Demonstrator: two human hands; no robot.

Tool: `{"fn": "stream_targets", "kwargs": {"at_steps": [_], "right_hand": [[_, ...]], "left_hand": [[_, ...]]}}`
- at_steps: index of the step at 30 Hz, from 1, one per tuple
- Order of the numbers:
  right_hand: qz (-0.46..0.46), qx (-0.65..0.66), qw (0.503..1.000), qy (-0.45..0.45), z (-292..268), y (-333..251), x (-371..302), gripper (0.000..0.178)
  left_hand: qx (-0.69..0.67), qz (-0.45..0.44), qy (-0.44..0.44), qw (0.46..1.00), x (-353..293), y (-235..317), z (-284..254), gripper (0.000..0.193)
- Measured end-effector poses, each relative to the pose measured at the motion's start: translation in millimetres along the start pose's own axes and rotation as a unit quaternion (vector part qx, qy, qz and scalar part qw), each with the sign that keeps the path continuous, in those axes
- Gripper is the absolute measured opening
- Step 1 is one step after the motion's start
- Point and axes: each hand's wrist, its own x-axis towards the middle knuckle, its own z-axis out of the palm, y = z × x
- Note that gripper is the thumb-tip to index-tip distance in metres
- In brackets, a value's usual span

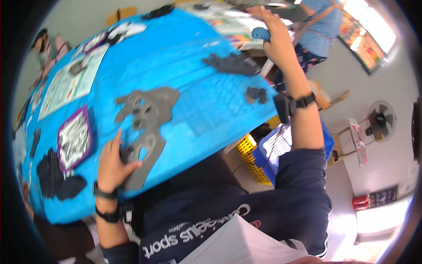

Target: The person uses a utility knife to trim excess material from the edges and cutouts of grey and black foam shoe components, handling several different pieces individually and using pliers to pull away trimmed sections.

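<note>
My left hand (113, 163) rests at the near edge of a dark grey, flat sheet (151, 165) with cut-out holes. Its fingers and thumb are spread apart, the thumb lying over the sheet. More grey material with round openings and a ragged left edge (165, 103) continues beyond it. My right hand (278, 42) is raised beyond the table's right side, fingers stretched out. A small blue rounded object (260, 34) is at its thumb; whether it is worn or held I cannot make out. Both wrists carry black straps.
Bright blue sheeting (198, 127) covers the table. On it are a purple-rimmed tray (90, 132) of whitish pieces, black cloth (52, 176), a printed sheet (90, 83) and dark scraps (233, 64). Yellow (252, 160) and blue crates (263, 152) stand by the right edge. Other people are around.
</note>
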Motion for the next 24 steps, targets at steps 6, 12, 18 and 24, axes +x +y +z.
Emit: {"fn": "stream_targets", "kwargs": {"at_steps": [6,12,18,24], "right_hand": [[-0.114,0.249,0.939,-0.21,-14.5,-184.6,-83.4,0.073],[-0.105,0.301,0.894,-0.315,-24.3,-261.4,-90.1,0.081],[-0.098,0.311,0.924,-0.202,-19.4,-279.2,-79.4,0.078],[-0.11,0.273,0.951,-0.094,-16.9,-287.6,-70.2,0.072]], "left_hand": [[-0.179,-0.188,-0.135,0.956,16.3,-16.7,-7.1,0.087],[-0.158,-0.212,-0.093,0.96,17.6,28.4,-58.1,0.061],[-0.175,-0.11,-0.02,0.978,5.6,94.6,-105.6,0.045],[-0.1,-0.101,-0.028,0.989,10.3,106.9,-109.7,0.044]]}}
